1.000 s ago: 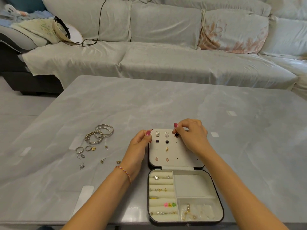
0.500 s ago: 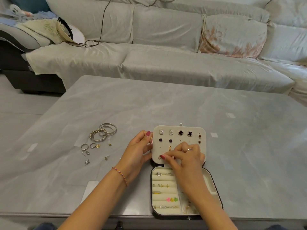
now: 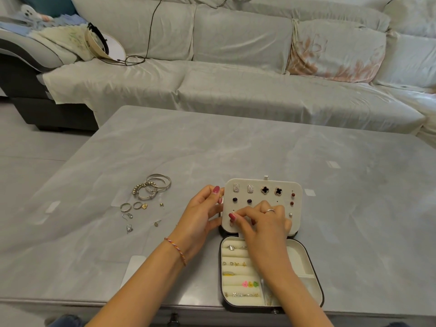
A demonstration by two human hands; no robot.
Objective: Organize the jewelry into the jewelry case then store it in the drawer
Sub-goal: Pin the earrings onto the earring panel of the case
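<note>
At the bench's near edge, the left hand (image 3: 204, 210) steadied the open jewelry case (image 3: 271, 267) by its earring panel (image 3: 263, 204) while the right hand's (image 3: 264, 220) curled fingers (image 3: 236, 217) pinched a small stud against it, work that seemingly called for light, straight pressure.

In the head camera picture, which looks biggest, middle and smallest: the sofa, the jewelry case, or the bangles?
1. Sofa, biggest by far, even though farthest away.
2. Jewelry case.
3. Bangles, smallest.
</note>
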